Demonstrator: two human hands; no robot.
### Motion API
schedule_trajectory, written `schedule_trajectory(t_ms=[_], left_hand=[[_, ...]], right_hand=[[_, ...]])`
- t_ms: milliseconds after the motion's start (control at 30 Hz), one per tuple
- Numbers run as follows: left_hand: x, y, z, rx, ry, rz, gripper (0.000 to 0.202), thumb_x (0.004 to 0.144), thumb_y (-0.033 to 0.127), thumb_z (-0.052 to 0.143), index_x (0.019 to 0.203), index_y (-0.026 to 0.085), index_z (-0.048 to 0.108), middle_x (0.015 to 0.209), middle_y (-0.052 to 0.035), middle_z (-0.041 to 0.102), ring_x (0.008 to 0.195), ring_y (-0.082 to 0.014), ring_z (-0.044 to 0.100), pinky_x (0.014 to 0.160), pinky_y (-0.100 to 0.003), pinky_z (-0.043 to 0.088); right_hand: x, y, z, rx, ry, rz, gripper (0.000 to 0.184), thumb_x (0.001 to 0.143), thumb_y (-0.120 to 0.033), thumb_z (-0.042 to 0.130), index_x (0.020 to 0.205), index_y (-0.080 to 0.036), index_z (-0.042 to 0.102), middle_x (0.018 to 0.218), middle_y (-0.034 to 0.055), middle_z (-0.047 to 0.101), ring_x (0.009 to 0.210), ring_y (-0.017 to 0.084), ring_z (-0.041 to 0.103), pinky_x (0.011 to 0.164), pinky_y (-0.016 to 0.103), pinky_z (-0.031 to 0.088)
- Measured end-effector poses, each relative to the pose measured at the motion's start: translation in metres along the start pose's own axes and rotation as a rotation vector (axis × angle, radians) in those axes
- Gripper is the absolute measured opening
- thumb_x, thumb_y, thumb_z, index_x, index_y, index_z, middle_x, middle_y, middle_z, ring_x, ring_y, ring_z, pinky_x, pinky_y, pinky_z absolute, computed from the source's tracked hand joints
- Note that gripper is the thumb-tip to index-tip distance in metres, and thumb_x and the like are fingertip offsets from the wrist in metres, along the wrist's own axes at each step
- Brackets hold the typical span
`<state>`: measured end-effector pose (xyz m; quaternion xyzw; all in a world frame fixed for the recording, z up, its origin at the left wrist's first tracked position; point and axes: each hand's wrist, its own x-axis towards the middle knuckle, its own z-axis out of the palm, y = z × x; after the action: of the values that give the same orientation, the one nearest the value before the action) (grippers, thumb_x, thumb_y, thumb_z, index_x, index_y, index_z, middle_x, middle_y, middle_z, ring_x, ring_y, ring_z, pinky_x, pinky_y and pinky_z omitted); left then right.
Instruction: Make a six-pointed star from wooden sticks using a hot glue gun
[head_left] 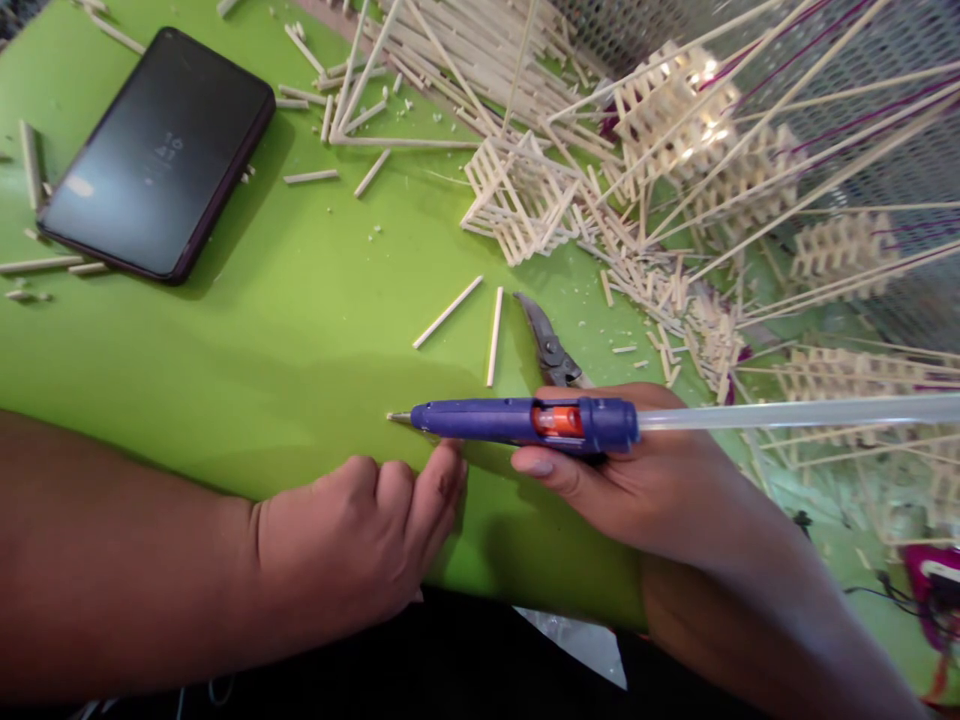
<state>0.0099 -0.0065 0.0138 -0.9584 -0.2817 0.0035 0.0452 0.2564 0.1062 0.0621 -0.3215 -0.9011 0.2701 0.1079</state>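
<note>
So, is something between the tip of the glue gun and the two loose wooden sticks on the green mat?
Nothing visible stands in the way. Only green mat lies between the nozzle of the blue hot glue gun, held in the right hand, and the two loose wooden sticks. The pruning shears lie past the sticks, off that line.

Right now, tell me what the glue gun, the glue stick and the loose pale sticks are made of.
The glue gun looks like glossy blue moulded plastic, its shiny tip probably metal. The glue stick looks like translucent hot-melt adhesive, cloudy and smooth. The loose pale sticks look like unpainted wood, matte with blunt cut ends; the exact wood can't be told.
</note>
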Motion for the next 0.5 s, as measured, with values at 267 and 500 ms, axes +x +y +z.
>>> schedule_trajectory(t_ms=[267,500], left_hand=[[-0.0007,0.0004,0.0011,0.002,0.013,0.0,0.064,0.121,0.047,0.038,0.164,0.005,0.061,0.163,-0.0253,0.067,0.081,-0.0196,0.067,0.06,-0.036,0.046],[-0.0003,0.001,0.0014,0.003,0.004,0.0,0.067,0.121,0.053,0.039,0.164,0.007,0.061,0.164,-0.0261,0.066,0.083,-0.0204,0.068,0.059,-0.037,0.044]], right_hand=[[-0.0039,0.0019,0.0035,0.018,0.03,0.003,0.033,0.11,-0.039,0.074,0.08,-0.027,0.07,0.069,-0.0028,0.072,0.058,0.019,0.069,0.057,0.034,0.051],[-0.0079,0.0037,0.0018,0.069,0.028,0.031,0.019,0.109,-0.038,0.077,0.093,-0.027,0.075,0.074,-0.0026,0.076,0.057,0.019,0.069,0.058,0.033,0.055]])
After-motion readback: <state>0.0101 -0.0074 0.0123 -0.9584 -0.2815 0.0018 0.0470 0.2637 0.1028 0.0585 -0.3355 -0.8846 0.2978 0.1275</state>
